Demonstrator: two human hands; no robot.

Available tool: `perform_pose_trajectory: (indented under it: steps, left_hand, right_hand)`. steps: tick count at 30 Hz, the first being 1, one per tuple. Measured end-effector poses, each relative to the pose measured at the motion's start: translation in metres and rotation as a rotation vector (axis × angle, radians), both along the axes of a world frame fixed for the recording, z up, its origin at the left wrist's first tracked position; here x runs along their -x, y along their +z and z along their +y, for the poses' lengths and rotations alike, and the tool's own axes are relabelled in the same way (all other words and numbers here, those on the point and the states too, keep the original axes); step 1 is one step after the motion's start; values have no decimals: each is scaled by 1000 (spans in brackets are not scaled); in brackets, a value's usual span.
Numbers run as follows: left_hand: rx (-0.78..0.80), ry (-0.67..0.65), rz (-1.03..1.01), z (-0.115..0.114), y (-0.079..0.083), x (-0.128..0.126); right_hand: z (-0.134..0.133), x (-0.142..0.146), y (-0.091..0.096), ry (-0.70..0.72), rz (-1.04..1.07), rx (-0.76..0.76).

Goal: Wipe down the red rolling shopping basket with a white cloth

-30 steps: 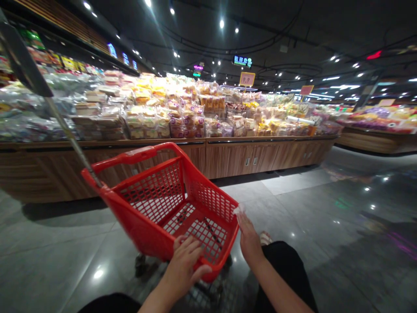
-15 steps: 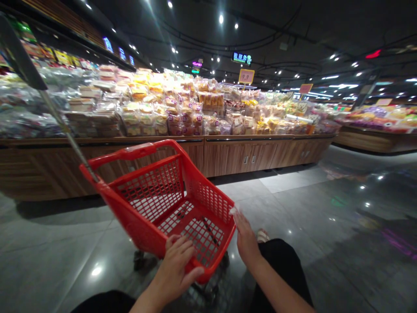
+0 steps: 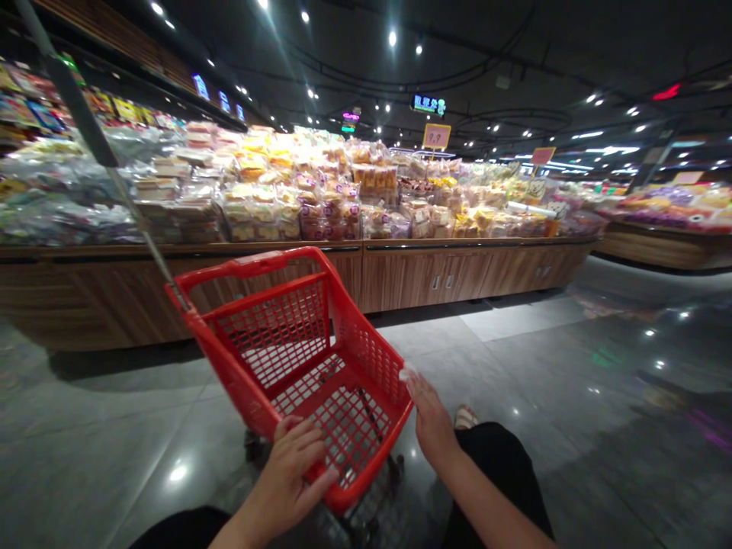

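Note:
A red plastic shopping basket (image 3: pixel 286 358) on wheels stands tilted on the grey tiled floor in front of me, with nothing in it. My left hand (image 3: pixel 289 476) grips its near rim, fingers curled over the edge. My right hand (image 3: pixel 428 415) lies against the basket's right corner with fingers stretched out, and a small pale thing shows at the fingertips. A grey pull handle (image 3: pixel 100 145) rises from the basket's far left side towards the upper left.
A long wooden display counter (image 3: pixel 457 274) piled with several bagged baked goods (image 3: pixel 320 191) runs across the aisle ahead. Price signs stand above it. A second counter (image 3: pixel 657 244) is at the far right. My dark trouser legs and a sandalled foot (image 3: pixel 464 417) show below.
The basket has swung slightly to the right and nearer the counter, its pull handle shifting rightward. Both hands kept their places on the rim.

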State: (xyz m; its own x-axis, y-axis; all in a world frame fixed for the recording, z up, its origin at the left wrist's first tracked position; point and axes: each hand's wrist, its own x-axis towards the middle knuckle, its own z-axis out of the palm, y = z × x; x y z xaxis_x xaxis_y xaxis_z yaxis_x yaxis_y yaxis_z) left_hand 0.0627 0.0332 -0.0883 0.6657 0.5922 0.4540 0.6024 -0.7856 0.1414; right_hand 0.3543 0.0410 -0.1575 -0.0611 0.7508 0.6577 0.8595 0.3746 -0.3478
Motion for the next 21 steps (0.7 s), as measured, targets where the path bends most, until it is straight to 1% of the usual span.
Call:
perform_pose_trajectory:
  steps: [3, 7, 13, 17, 19, 21]
  left_hand:
    - [-7, -4, -1, 5, 0, 5]
    - [52, 5, 18, 11, 0, 12]
    - [127, 42, -12, 21, -1, 26]
    - [169, 78, 31, 28, 6, 39]
    - [176, 110, 46, 25, 11, 36]
    - [168, 165, 43, 16, 16, 20]
  right_hand:
    - [5, -2, -3, 19, -15, 3]
    - [-4, 2, -6, 16, -65, 10]
    - [-19, 17, 4, -19, -130, 71]
    - [-30, 29, 8, 5, -152, 117]
    - [-35, 35, 8, 24, -142, 127]
    - [-39, 39, 5, 57, -119, 119]
